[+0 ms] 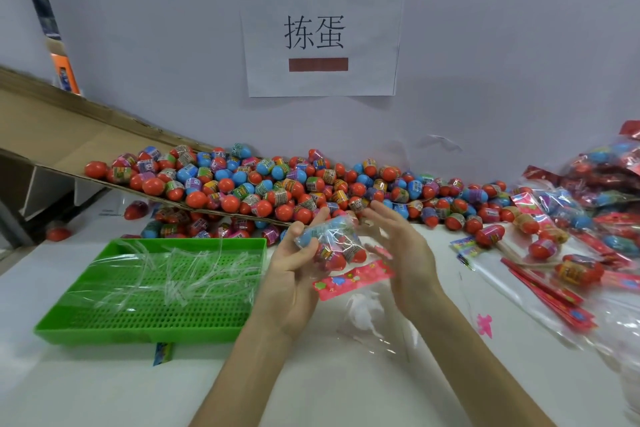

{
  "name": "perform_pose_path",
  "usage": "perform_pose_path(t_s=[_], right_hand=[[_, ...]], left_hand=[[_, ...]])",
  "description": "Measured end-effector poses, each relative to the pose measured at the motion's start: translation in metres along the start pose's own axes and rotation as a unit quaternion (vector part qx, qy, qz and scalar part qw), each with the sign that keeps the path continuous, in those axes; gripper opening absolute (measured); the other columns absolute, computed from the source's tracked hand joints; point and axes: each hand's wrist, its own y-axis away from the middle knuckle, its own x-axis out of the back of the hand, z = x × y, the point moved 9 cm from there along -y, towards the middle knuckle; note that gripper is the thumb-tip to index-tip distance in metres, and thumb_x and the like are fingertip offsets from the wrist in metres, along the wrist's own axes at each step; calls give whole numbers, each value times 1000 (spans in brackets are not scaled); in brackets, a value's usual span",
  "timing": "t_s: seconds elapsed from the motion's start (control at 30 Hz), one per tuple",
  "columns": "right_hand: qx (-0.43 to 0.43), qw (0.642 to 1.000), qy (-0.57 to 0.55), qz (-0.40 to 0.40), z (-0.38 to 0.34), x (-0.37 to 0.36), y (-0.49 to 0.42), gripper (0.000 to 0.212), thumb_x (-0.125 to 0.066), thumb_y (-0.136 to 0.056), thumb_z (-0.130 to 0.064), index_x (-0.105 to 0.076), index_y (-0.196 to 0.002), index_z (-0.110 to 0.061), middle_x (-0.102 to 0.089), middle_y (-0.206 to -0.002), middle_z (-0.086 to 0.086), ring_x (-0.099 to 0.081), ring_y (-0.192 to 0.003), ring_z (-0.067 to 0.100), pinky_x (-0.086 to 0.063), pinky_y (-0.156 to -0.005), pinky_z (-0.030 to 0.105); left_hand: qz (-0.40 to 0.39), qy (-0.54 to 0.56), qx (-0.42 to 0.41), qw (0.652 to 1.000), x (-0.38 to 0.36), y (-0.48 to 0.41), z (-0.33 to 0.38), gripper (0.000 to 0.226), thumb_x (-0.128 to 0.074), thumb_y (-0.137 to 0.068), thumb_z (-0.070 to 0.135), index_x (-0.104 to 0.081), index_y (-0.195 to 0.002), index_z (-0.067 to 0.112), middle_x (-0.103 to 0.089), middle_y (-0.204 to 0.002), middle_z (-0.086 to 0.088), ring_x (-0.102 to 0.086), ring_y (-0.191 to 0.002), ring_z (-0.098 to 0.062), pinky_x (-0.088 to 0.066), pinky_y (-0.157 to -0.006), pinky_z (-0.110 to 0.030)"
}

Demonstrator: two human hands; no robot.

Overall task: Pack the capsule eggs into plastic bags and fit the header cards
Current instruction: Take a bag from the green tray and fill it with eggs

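My left hand (pixel 294 270) grips a clear plastic bag (pixel 334 241) filled with red and blue capsule eggs, thumb curled over its front. A pink header card (pixel 353 279) hangs at the bag's lower end. My right hand (pixel 401 246) is beside the bag on its right, fingers straight and spread, palm facing the bag. A big heap of loose capsule eggs (pixel 277 184) lies along the wall behind my hands.
A green perforated tray (pixel 145 326) with clear plastic strips sits on the left. A cardboard sheet (pixel 69 135) slopes down into the egg heap. Packed bags (pixel 602 180), loose header cards (pixel 554 295) and empty clear bags (pixel 377 322) lie on the right of the white table.
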Motion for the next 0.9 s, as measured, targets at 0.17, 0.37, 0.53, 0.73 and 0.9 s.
perform_pose_path(t_s=[0.17,0.37,0.53,0.73,0.9], right_hand=[[281,910,273,-135,-37,-38,29,50,-58,-95,-38,-54,-145,-39,-49,-149,-28,-39,-143,-2,-35,-115,32],[205,813,444,-317,20,-73,41,86,-70,-91,-49,-19,-160,-43,-9,-164,-34,1,-152,-8,-17,-128,45],[231,851,387,-268,6,-67,36,73,-82,-86,-30,-47,-150,-35,-35,-158,-28,-21,-150,-6,-32,-123,40],[222,918,271,-185,-8,-49,25,27,-83,-84,-28,-80,-110,-31,-69,-128,-18,-58,-127,-1,-56,-98,34],[132,972,187,-54,-2,-26,10,14,-74,-90,-34,-78,-104,-31,-69,-119,-18,-64,-112,2,-56,-75,19]], left_hand=[[56,-32,-34,997,11,-2,8,23,-58,-82,-1,-52,-90,20,-72,-129,-8,-73,-112,-30,-63,-83,-44],[131,5,-17,991,35,-1,5,26,-52,-93,-5,-57,-83,19,-74,-116,-17,-76,-101,-30,-56,-86,-48],[137,29,-8,990,36,-4,6,30,-45,-100,-5,-55,-84,18,-72,-126,-18,-77,-100,-30,-58,-77,-44],[132,9,-13,991,35,-1,11,26,-48,-97,-3,-55,-86,19,-71,-131,-12,-76,-105,-29,-61,-67,-34],[62,-63,-29,996,12,-1,11,19,-58,-80,-2,-56,-75,16,-70,-134,-10,-70,-117,-34,-61,-90,-49]])
